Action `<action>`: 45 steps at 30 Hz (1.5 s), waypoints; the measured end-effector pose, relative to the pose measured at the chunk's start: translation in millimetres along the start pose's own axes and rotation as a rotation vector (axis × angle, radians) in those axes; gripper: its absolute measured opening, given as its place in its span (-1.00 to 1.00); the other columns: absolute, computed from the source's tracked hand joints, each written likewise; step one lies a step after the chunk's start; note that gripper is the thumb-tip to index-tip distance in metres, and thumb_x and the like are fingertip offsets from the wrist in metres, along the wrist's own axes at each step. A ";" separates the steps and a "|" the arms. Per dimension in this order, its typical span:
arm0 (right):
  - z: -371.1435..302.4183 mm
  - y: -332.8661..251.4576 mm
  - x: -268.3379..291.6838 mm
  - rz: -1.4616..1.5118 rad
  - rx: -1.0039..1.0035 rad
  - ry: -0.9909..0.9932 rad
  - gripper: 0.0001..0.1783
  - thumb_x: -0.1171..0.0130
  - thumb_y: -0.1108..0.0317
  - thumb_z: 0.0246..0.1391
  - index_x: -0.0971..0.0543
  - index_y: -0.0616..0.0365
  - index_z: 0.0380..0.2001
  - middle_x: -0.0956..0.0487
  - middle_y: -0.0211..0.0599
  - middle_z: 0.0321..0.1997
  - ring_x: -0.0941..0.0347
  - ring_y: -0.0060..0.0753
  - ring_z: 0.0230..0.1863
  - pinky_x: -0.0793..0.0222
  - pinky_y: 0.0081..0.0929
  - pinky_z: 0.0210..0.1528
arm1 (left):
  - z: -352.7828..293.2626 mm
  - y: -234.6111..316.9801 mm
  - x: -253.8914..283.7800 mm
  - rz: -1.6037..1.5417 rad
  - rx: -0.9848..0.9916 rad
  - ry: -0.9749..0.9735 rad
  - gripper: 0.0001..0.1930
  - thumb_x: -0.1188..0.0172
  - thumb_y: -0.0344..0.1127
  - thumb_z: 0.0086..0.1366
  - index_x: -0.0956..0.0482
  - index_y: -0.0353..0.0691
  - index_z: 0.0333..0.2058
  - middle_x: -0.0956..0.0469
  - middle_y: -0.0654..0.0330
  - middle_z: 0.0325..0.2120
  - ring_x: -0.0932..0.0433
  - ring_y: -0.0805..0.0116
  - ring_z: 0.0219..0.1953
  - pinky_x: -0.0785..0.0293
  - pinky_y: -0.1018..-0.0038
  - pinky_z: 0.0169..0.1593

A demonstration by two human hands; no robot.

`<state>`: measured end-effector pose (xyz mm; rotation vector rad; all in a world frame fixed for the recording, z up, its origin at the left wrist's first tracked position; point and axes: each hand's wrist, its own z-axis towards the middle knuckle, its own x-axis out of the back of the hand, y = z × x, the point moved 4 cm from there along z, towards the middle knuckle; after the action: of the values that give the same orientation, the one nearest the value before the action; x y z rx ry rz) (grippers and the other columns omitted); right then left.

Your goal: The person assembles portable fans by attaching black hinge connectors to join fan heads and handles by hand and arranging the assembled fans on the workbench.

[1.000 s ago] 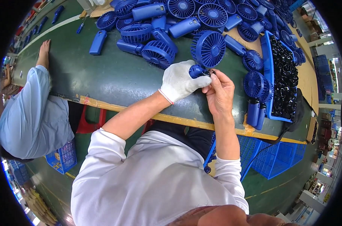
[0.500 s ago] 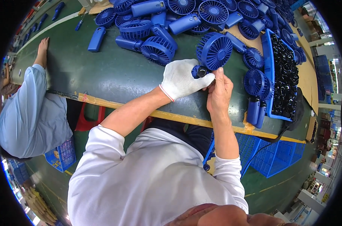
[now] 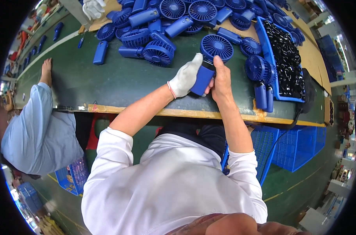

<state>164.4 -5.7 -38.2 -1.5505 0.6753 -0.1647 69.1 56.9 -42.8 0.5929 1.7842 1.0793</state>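
A blue handheld fan (image 3: 202, 80) is between my two hands above the green table, its round grille tilted away from me and its flat handle pointing back toward me. My left hand (image 3: 186, 78), in a white knit glove, grips the handle's left side, thumb up by the black collar under the grille. My bare right hand (image 3: 222, 80) closes on the right side, thumb extended along it near the grille and fingertips showing behind the handle. Right of my hands, more blue fans (image 3: 257, 67) lie beside a blue tray (image 3: 269, 51) full of small glossy black parts (image 3: 281, 58).
A large heap of blue fans (image 3: 158, 51) covers the far side of the green table (image 3: 119, 88). Blue plastic crates (image 3: 299, 149) stand below the table's right edge. At the left a co-worker in a light blue top (image 3: 33, 129) rests a hand on the table.
The fan has turned so its handle's flat face shows, where before its end faced me. My left hand has shifted along the handle, and my right thumb has moved up. The view has shifted slightly.
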 end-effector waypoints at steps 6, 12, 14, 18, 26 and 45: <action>-28.3 -30.7 5.0 -0.384 0.399 0.129 -0.59 -0.35 0.26 -0.10 -0.55 0.35 -0.24 -0.57 -0.20 -0.43 -0.46 -0.47 -0.69 -0.34 -0.51 -0.75 | -10.3 -0.6 -22.5 -0.008 0.091 0.048 -0.30 0.47 0.29 0.42 -0.45 -0.25 -0.30 -0.47 0.10 -0.69 -0.45 0.27 -0.74 -0.40 0.42 -0.64; -52.0 -61.1 30.0 -0.269 0.198 0.045 -0.54 -0.27 0.09 0.05 -0.53 0.38 -0.31 -0.54 -0.26 -0.59 -0.48 -0.42 -0.73 -0.38 -0.55 -0.71 | -8.4 5.7 -66.4 -0.020 0.120 -0.007 -0.26 0.44 0.33 0.39 -0.46 -0.28 -0.30 -0.48 0.06 -0.65 -0.47 0.27 -0.71 -0.45 0.39 -0.61; -53.2 -59.9 45.6 -0.168 0.169 -0.110 -0.46 -0.14 -0.02 0.18 -0.50 0.40 -0.38 -0.52 -0.21 -0.64 -0.49 -0.39 -0.75 -0.39 -0.56 -0.74 | -5.8 2.3 -75.4 -0.025 0.216 -0.028 -0.24 0.42 0.41 0.35 -0.44 -0.26 -0.26 -0.47 0.07 -0.64 -0.47 0.24 -0.70 -0.45 0.36 -0.59; -59.3 -51.9 59.2 -0.098 0.135 -0.208 -0.30 0.01 -0.22 0.22 -0.52 0.37 -0.37 -0.51 -0.25 -0.61 -0.50 -0.42 -0.70 -0.44 -0.59 -0.63 | -11.7 13.4 -92.3 0.289 0.015 -0.282 -0.72 -0.23 -0.24 0.15 -0.40 -0.29 -0.29 -0.49 0.13 -0.48 -0.50 0.38 -0.56 -0.47 0.46 -0.47; -84.2 -61.1 65.1 -0.372 0.503 -0.029 -0.49 -0.24 0.06 0.08 -0.51 0.28 -0.08 -0.57 -0.23 -0.21 -0.45 -0.37 -0.19 -0.38 -0.38 -0.03 | -11.0 6.4 -108.0 0.679 -0.057 -0.208 -0.66 -0.36 -0.34 -0.01 -0.50 -0.23 -0.24 -0.54 0.26 -0.43 -0.50 0.51 -0.45 -0.50 0.50 -0.35; -77.5 -68.7 100.4 -1.769 0.594 0.489 -0.67 -0.40 0.15 -0.17 -0.61 0.22 -0.55 -0.51 -0.26 -0.37 -0.54 -0.25 -0.31 -0.50 -0.37 -0.34 | 166.1 52.0 -37.0 2.025 -1.001 0.150 -0.50 -0.30 -0.24 0.06 -0.43 -0.33 -0.04 -0.37 -0.08 0.08 -0.34 -0.07 0.15 -0.33 0.17 0.18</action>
<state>229.0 -126.6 6.5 -1.0795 -0.5664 -1.8878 230.9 123.2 -9.5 1.6109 -0.1172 2.9358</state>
